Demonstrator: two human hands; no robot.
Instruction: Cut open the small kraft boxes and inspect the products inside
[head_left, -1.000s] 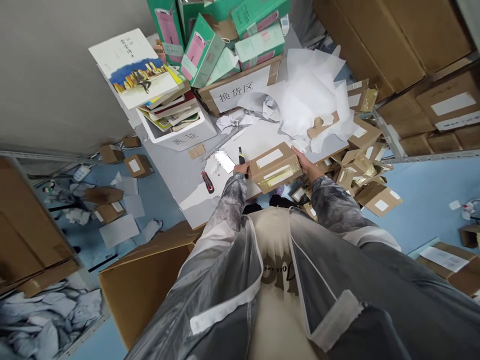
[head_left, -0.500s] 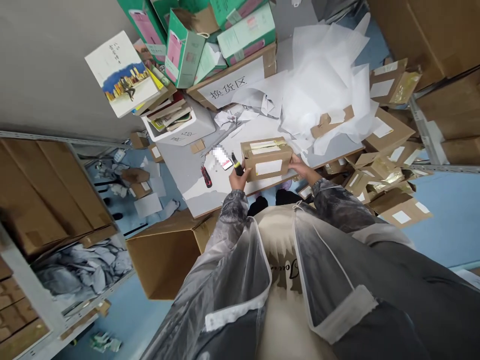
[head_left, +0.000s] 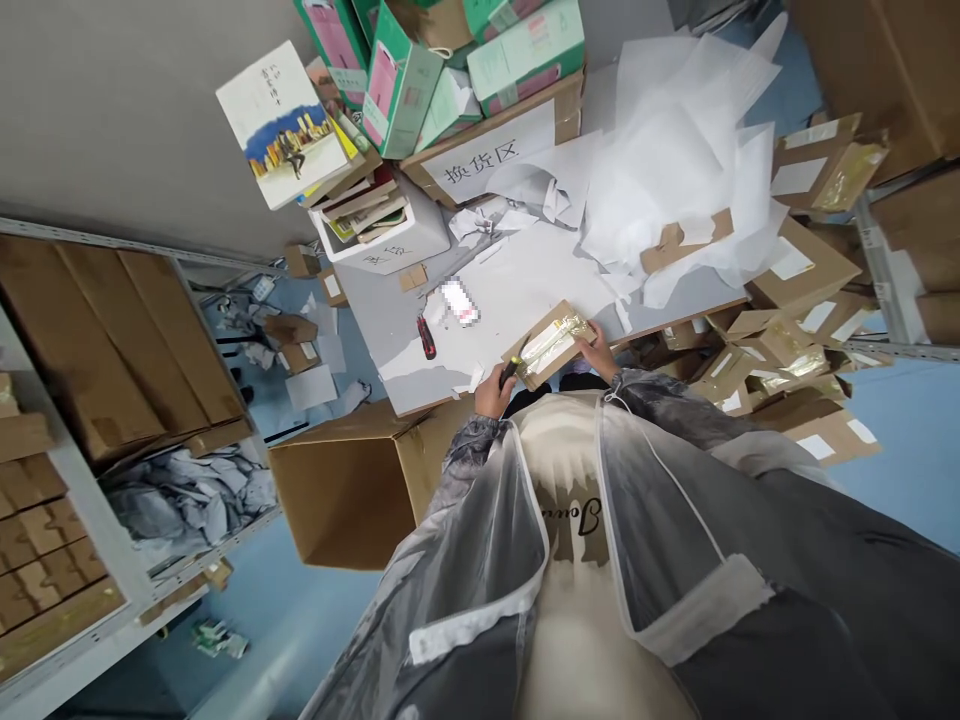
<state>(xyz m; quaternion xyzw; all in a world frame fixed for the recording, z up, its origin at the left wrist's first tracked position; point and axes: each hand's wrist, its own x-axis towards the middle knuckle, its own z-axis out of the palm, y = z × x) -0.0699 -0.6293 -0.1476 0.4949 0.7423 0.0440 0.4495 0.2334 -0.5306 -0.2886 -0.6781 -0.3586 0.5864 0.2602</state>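
One tool (head_left: 509,373): enclosed by left grip (head_left: 491,392);
Carton (head_left: 537,372): between grips, right grip (head_left: 598,354) clasping its end;
Tape (head_left: 556,343): step appears to be alignment with tool; next move calls for steady carton.

Matt cardboard on the parcel (head_left: 544,326), glossy tape (head_left: 555,343) across it, thin translucent sheets (head_left: 660,150), smooth tabletop (head_left: 375,310).

Bright over the surface (head_left: 390,318), shiny on the tape (head_left: 576,326), dimmer along the wall (head_left: 135,110), stretched at edges, pixelated in one patch.
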